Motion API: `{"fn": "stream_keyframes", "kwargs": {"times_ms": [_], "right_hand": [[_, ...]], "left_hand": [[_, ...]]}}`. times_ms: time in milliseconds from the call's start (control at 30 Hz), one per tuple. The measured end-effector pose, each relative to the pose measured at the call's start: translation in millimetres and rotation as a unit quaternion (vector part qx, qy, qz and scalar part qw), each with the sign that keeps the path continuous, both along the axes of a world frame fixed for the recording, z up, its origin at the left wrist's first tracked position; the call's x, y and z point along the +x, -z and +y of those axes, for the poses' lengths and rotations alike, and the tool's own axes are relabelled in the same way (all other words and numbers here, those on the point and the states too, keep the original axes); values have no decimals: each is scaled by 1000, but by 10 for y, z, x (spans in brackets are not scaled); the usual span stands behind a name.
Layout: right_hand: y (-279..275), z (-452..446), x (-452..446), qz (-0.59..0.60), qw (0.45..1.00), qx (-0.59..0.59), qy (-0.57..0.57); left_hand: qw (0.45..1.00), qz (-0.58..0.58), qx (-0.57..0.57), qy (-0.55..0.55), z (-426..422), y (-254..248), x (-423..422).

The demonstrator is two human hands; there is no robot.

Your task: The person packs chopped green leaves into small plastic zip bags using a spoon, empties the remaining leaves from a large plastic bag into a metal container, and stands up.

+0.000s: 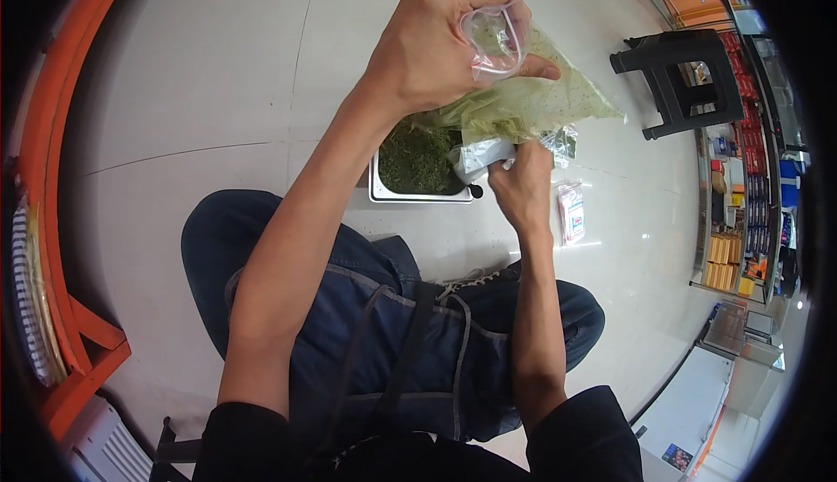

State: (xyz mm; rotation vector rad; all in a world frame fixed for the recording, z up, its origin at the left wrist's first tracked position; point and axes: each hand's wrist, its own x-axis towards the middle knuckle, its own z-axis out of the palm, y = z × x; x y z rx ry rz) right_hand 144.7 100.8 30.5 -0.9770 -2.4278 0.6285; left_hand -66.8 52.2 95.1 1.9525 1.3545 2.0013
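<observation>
My left hand (445, 42) is closed on the top of a clear plastic bag (558, 90), bunched near the thumb and forefinger. Greenish specks cling inside the bag, and its lower part droops over a metal pan. Dry green chopped herb (418, 164) fills the pan (414, 198), which sits on the floor. My right hand (527, 181) is closed below the bag, gripping a flat silver-grey object (482, 158) at the pan's right side. What kind of object it is cannot be made out. Clear plastic (562, 144) with green bits shows just beyond the right hand.
A stack of small packets (571, 213) lies on the tiled floor to the right. Farther right stand a black stool (680, 81) and shelves of goods (745, 194). An orange frame (48, 177) runs along the left side. My bent legs (392, 308) are close in front.
</observation>
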Motion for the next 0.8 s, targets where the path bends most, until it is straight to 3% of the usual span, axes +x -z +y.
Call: {"fn": "stream_keyframes", "kwargs": {"times_ms": [167, 567, 767, 800], "right_hand": [[48, 14, 10, -37, 997, 59, -42], [22, -38, 0, 95, 994, -59, 4], [65, 9, 21, 150, 974, -171, -15], [37, -13, 26, 185, 946, -264, 4]], "left_hand": [[1000, -20, 6, 15, 64, 86, 5], [1000, -18, 0, 12, 31, 47, 24], [1000, -14, 17, 13, 59, 74, 31], [1000, -14, 17, 12, 63, 79, 35]]}}
